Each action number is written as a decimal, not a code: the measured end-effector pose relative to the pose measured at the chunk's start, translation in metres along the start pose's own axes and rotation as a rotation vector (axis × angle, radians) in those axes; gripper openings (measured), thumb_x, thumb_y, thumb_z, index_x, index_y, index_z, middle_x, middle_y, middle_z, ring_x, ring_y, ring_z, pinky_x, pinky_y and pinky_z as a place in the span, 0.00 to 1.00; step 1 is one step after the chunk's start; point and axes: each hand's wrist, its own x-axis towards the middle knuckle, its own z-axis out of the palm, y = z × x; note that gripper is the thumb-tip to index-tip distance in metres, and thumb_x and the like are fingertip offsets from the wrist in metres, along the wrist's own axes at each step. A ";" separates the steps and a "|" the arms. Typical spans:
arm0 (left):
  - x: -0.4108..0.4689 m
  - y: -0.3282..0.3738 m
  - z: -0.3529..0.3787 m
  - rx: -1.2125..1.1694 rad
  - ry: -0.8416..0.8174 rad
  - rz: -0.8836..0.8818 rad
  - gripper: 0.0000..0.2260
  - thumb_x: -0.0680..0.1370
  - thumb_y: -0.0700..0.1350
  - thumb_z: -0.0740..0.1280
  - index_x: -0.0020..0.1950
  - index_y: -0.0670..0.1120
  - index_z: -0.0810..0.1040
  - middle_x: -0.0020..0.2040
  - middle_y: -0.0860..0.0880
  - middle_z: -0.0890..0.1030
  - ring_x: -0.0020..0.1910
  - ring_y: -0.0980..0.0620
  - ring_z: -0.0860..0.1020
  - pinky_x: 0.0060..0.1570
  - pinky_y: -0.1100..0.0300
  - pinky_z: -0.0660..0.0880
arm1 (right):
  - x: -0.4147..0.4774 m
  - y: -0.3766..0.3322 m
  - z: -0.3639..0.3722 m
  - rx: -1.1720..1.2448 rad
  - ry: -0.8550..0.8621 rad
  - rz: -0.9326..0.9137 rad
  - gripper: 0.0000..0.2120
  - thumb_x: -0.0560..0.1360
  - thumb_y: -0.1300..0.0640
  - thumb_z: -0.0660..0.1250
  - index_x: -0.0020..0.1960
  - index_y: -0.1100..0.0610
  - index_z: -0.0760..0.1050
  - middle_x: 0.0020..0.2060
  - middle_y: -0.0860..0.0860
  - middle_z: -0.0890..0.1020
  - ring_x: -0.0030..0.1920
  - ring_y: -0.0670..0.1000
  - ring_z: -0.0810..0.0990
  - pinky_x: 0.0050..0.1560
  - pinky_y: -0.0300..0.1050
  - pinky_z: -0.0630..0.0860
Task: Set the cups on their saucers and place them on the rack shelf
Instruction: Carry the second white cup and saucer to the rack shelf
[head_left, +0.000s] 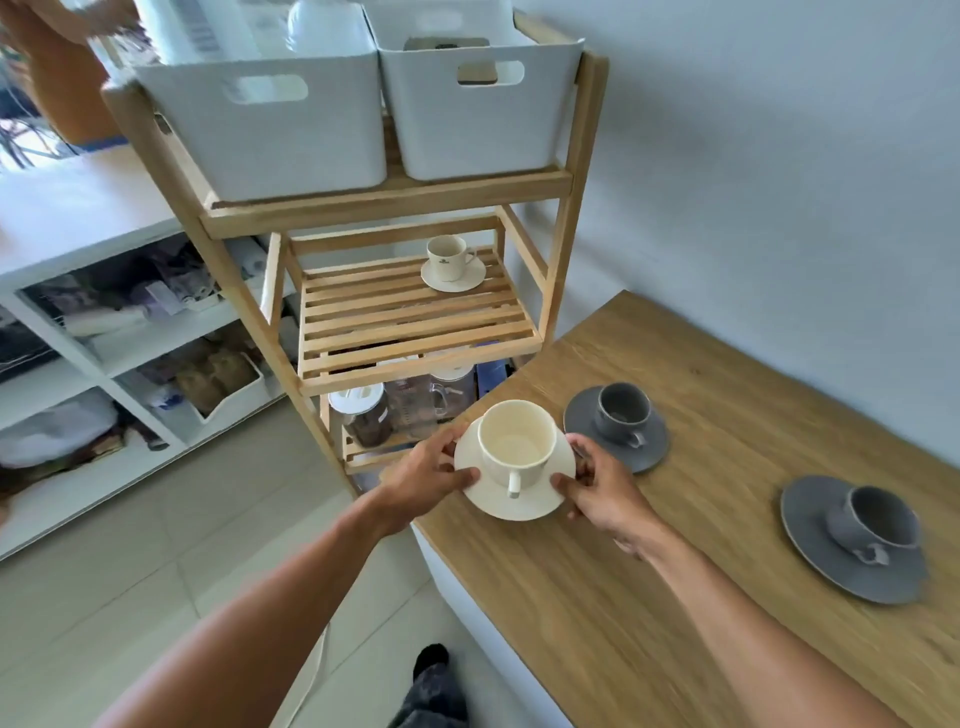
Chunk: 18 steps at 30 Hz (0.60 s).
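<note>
A cream cup (517, 441) stands on a cream saucer (498, 501) at the near left corner of the wooden table. My left hand (428, 475) grips the saucer's left rim and my right hand (602, 486) grips its right rim. On the wooden rack's slatted middle shelf (395, 322) stands another cream cup (447, 257) on its saucer (467, 278), at the back right. Two grey cups, one (623, 413) close behind my right hand and one (875, 522) farther right, sit on grey saucers (644, 454) (831, 571).
Two white bins (270, 135) (478, 114) fill the rack's top shelf. Jars and a clear jug (410, 410) crowd the bottom shelf. White shelving (104, 332) with clutter stands to the left. The wooden table (675, 597) runs along the wall on the right.
</note>
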 end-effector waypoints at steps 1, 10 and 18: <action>0.005 0.002 -0.010 -0.002 0.009 0.002 0.27 0.73 0.44 0.74 0.71 0.56 0.70 0.60 0.49 0.79 0.60 0.49 0.78 0.63 0.45 0.76 | 0.009 -0.007 0.005 -0.009 -0.016 -0.005 0.21 0.77 0.61 0.71 0.65 0.45 0.72 0.51 0.53 0.83 0.46 0.57 0.83 0.37 0.50 0.82; 0.070 0.003 -0.113 -0.019 0.071 0.020 0.27 0.73 0.43 0.74 0.69 0.57 0.72 0.59 0.49 0.78 0.61 0.47 0.77 0.59 0.46 0.78 | 0.113 -0.066 0.062 -0.096 -0.040 -0.027 0.20 0.77 0.61 0.70 0.64 0.45 0.70 0.47 0.53 0.82 0.41 0.54 0.82 0.39 0.53 0.83; 0.146 -0.003 -0.194 0.048 0.175 -0.050 0.28 0.76 0.40 0.71 0.74 0.53 0.67 0.59 0.48 0.78 0.55 0.52 0.78 0.49 0.58 0.77 | 0.235 -0.095 0.115 -0.157 -0.081 -0.050 0.22 0.77 0.61 0.70 0.67 0.46 0.69 0.40 0.49 0.81 0.36 0.47 0.80 0.34 0.44 0.77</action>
